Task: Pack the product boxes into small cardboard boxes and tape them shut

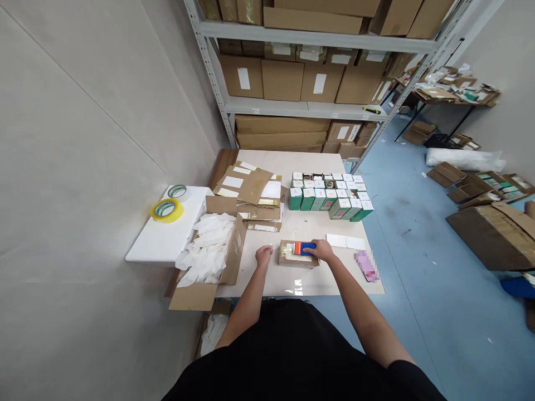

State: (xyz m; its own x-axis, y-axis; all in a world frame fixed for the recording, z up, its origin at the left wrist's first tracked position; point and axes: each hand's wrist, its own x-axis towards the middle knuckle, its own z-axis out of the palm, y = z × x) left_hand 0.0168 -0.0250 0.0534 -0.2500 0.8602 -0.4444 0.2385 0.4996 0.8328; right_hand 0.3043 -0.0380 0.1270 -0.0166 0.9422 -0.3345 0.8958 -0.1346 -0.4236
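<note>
Small carton [297,262]: on desk [315,281], near middle of front edge; likely placed for short reach. Right hand [323,250]: closed around blue tape dispenser [308,249] over carton top; orange end points left, apparently for control. Left hand [263,256]: grip narrow, beside carton's left end, likely ready to steady; cannot tell whether anything held. Green-and-white boxes [320,199]: toward far right corner.

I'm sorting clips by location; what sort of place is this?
Probably a packing room: metal shelving stacked with cardboard boxes, rows of green-and-white boxes, and a yellow tape roll.
</note>
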